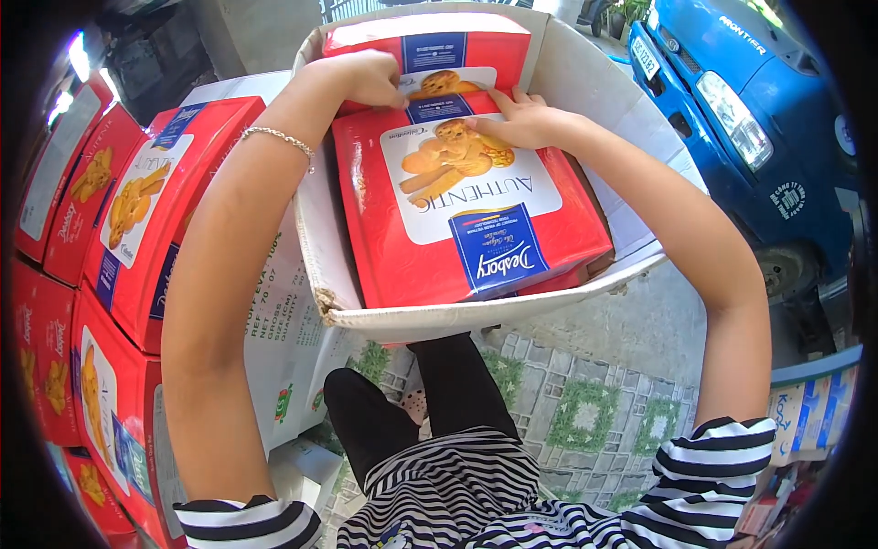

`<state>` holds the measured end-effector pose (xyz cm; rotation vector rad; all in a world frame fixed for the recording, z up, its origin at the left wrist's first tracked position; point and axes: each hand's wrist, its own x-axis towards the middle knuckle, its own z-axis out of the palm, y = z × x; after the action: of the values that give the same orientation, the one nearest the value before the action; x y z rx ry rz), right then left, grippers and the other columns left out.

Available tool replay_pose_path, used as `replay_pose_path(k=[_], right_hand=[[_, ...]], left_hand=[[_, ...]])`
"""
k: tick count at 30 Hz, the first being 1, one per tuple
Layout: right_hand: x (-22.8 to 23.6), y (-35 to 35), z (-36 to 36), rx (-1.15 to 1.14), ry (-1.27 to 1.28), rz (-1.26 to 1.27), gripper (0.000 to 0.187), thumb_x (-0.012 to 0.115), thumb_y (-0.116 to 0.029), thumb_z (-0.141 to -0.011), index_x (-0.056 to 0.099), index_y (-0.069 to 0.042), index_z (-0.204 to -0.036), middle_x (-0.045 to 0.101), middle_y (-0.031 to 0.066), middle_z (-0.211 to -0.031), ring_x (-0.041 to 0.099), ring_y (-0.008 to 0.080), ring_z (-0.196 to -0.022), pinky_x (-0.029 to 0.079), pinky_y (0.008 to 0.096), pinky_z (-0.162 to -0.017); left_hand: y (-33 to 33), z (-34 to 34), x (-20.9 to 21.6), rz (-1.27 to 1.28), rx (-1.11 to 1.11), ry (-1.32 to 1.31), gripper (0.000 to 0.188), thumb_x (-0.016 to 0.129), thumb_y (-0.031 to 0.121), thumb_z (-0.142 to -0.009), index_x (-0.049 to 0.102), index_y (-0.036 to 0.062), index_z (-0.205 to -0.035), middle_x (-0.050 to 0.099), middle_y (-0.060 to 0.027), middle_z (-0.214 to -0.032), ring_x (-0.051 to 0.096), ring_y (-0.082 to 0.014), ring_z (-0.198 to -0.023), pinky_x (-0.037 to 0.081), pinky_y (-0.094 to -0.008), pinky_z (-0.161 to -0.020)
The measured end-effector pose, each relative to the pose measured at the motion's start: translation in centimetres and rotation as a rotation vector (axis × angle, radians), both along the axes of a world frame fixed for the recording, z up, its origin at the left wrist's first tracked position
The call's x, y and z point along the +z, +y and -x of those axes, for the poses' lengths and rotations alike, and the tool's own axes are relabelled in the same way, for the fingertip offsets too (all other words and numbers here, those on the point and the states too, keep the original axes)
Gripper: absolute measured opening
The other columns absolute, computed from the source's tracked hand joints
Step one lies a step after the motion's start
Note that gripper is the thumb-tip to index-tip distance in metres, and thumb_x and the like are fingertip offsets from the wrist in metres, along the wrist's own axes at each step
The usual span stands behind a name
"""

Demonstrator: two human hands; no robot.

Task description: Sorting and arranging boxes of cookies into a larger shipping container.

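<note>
1. Nearest the camera is the person's black-and-white striped top (430,489), with black trousers (462,384) below it.
2. The floor (631,421) is patterned in grey stone shapes and green, grass-like squares, giving way to plain concrete farther off.
3. Above it is an open white carton (412,322); inside, a red biscuit box (393,261) leans in front of another red box (366,35).
4. The left hand (373,80) curls its fingers at the front box's far edge; whether it grips cannot be told.
5. The right hand (523,121) lays its thumb on that box's printed face, other fingers at the far edge; its grip is likewise unclear.
6. Stacked red boxes (50,339) fill the left side.
7. A blue vehicle (791,174) stands at upper right.
</note>
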<state>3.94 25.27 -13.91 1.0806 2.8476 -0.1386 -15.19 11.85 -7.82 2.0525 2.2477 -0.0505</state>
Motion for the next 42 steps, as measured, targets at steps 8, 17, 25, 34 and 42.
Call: replay_pose_path(k=[8, 17, 25, 34, 42], right_hand=[[0.1, 0.7, 0.3, -0.095, 0.173, 0.015, 0.109, 0.047, -0.076, -0.072, 0.010, -0.005, -0.146, 0.027, 0.0341, -0.139, 0.033, 0.0456, -0.128, 0.034, 0.0427, -0.103], [0.2, 2.4, 0.0, -0.010, 0.296, 0.063, 0.112, 0.048, -0.072, -0.076, 0.004, 0.006, -0.143, 0.029, 0.0393, -0.135, 0.039, 0.0454, -0.125, 0.036, 0.0388, -0.102], [1.3, 0.6, -0.5, 0.027, 0.003, 0.099, 0.094, 0.041, -0.065, -0.084, 0.014, 0.002, -0.144, 0.030, 0.0362, -0.137, 0.036, 0.0427, -0.128, 0.030, 0.0388, -0.106], [2.7, 0.3, -0.4, 0.011, -0.111, 0.075, 0.090, 0.042, -0.063, -0.084, 0.020, 0.001, -0.143, 0.047, 0.0246, -0.131, 0.047, 0.0315, -0.122, 0.037, 0.0349, -0.100], [5.8, -2.0, -1.1, 0.277, -0.045, -0.157, 0.063, 0.053, -0.056, -0.082, 0.058, -0.003, -0.115, 0.061, 0.0228, -0.108, 0.061, 0.0356, -0.097, 0.048, 0.0410, -0.084]], left_hand=[[0.2, 0.4, 0.3, -0.823, -0.105, 0.238, 0.025, 0.059, 0.025, -0.078, 0.063, 0.0079, -0.095, 0.059, -0.0105, -0.100, 0.059, -0.0285, -0.098, 0.047, -0.0391, -0.083], [0.0, 0.9, -0.2, -0.208, 0.297, 0.304, 0.076, 0.066, 0.043, -0.070, 0.038, 0.0189, -0.137, 0.037, -0.0151, -0.140, 0.038, -0.0312, -0.129, 0.034, -0.0425, -0.104], [-0.3, 0.3, 0.5, -0.212, 0.300, 0.234, 0.079, 0.064, 0.046, -0.072, 0.035, 0.0172, -0.140, 0.037, -0.0187, -0.140, 0.034, -0.0353, -0.131, 0.032, -0.0412, -0.106], [-0.5, 0.6, 0.5, -0.256, 0.260, 0.140, 0.077, 0.065, 0.041, -0.073, 0.037, 0.0141, -0.139, 0.039, -0.0194, -0.138, 0.038, -0.0333, -0.128, 0.033, -0.0362, -0.105], [-6.4, -1.8, 3.8, -1.703, -0.052, -0.116, 0.022, 0.062, 0.014, -0.073, 0.063, 0.0034, -0.093, 0.060, -0.0158, -0.102, 0.056, -0.0347, -0.093, 0.042, -0.0406, -0.087]])
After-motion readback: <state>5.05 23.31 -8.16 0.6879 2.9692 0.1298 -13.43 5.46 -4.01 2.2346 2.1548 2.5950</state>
